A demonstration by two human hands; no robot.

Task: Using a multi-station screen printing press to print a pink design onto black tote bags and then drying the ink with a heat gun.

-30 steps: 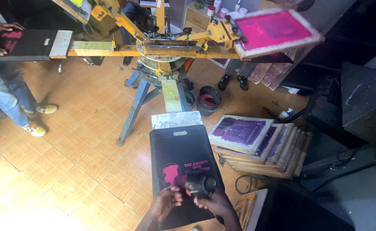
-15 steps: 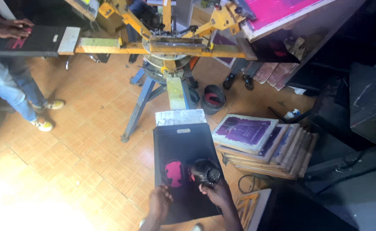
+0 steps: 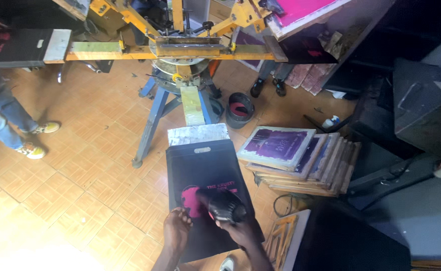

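A black bag [image 3: 203, 173] with a pink print and a cut-out handle lies flat on a platen of the screen-printing carousel [image 3: 185, 47]. My right hand [image 3: 238, 232] grips a black heat gun [image 3: 223, 205], its nozzle pointing at the pink print. My left hand [image 3: 176, 227] rests on the bag's near left edge, fingers curled on the fabric. Both forearms enter from the bottom of the view.
A stack of wooden printing frames [image 3: 300, 158] lies on the floor to the right. A black bucket [image 3: 240, 108] sits by the blue press legs [image 3: 152, 125]. Another person [image 3: 7, 123] stands at the left platen. A pink screen [image 3: 305, 10] is raised top right.
The view has tilted slightly; the heat gun has shifted a little over the pink print, and my left hand stays at the bag's edge.
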